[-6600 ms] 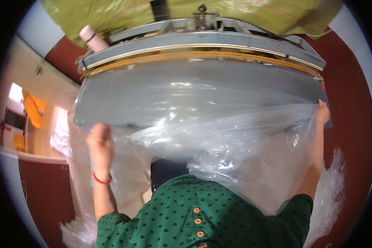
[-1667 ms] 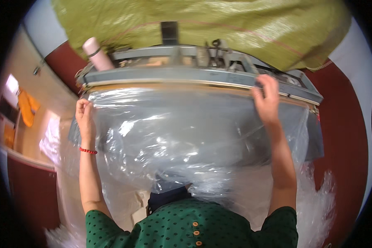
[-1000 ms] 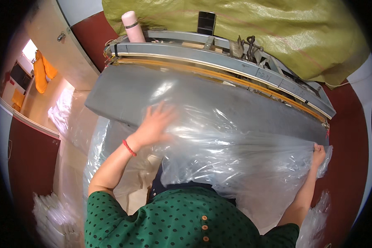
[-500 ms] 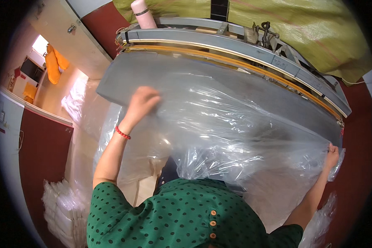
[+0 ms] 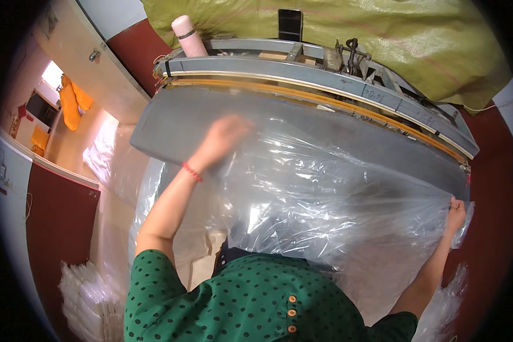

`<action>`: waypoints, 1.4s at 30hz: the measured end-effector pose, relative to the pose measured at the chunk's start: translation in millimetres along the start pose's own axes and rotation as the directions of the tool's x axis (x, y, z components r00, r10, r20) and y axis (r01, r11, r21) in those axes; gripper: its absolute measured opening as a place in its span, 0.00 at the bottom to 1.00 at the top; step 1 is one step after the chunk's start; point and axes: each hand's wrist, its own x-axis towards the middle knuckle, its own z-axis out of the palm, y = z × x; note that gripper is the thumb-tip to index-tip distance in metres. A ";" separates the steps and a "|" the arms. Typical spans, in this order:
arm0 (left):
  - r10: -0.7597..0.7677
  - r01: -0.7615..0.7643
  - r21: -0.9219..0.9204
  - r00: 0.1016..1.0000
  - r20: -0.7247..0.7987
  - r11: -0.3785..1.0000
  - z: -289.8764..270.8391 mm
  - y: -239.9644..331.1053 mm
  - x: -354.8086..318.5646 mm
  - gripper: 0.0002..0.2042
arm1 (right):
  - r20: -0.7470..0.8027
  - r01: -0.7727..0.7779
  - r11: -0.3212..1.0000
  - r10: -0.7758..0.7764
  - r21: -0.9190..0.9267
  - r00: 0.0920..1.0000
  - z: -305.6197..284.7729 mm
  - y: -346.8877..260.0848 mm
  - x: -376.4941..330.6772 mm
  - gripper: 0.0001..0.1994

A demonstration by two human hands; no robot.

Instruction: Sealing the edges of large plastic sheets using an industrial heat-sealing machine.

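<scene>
A large clear plastic sheet (image 5: 313,182) lies over the grey worktop (image 5: 182,111) and hangs down toward my body, creased and shiny. My right hand (image 5: 456,214) pinches the sheet's edge at the far right, close to the worktop's right end. Over the left part of the sheet is my left hand (image 5: 227,137), with a red bead bracelet (image 5: 192,171) at the wrist. Motion smears its fingers, and I cannot make out whether they touch the plastic.
Behind the worktop runs a long metal sealing bar (image 5: 302,74) with an orange strip (image 5: 256,86). A pink bottle (image 5: 189,39) and a phone (image 5: 290,25) stand at the back by yellow-green sheeting (image 5: 393,34). Bundled plastic (image 5: 88,296) sits at lower left, near an open door (image 5: 91,51).
My left hand has moved right across the sheet. My right hand keeps its pinch on the plastic's edge at nearly the same place. The view has tilted slightly upward.
</scene>
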 end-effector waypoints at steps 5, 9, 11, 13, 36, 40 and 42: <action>0.032 -0.022 0.224 0.999 -0.041 0.974 13.7 -21.9 34.4 0.05 | 0.020 0.006 1.000 -0.006 0.001 1.000 5.4 10.1 2.1 0.17; 0.109 0.079 0.591 0.955 -0.275 0.803 0.1 -24.4 44.9 0.06 | 0.018 -0.002 1.000 0.002 -0.015 1.000 2.2 11.8 2.0 0.17; 0.166 0.057 0.641 0.945 -0.283 0.765 -4.6 -34.3 49.0 0.07 | 0.008 -0.002 1.000 0.003 -0.029 1.000 1.1 8.8 0.7 0.17; 0.221 0.044 0.690 0.931 -0.291 0.722 -7.7 -47.4 52.6 0.07 | 0.013 -0.005 1.000 0.005 -0.017 1.000 -0.1 1.9 -0.1 0.17; -0.002 0.070 0.050 0.601 -0.800 0.996 -19.6 -45.8 84.7 0.11 | -0.160 -0.124 0.705 0.324 0.699 0.932 43.6 -30.4 45.4 0.08; 0.179 0.180 0.324 0.549 -0.817 0.929 -45.1 -87.6 93.7 0.10 | -0.086 -0.069 0.739 0.170 0.670 0.982 103.2 -62.2 59.5 0.09; 0.159 0.211 0.314 0.537 -0.828 0.925 -57.1 -105.5 100.8 0.10 | -0.090 -0.059 0.710 0.171 0.702 0.981 111.8 -90.2 68.3 0.08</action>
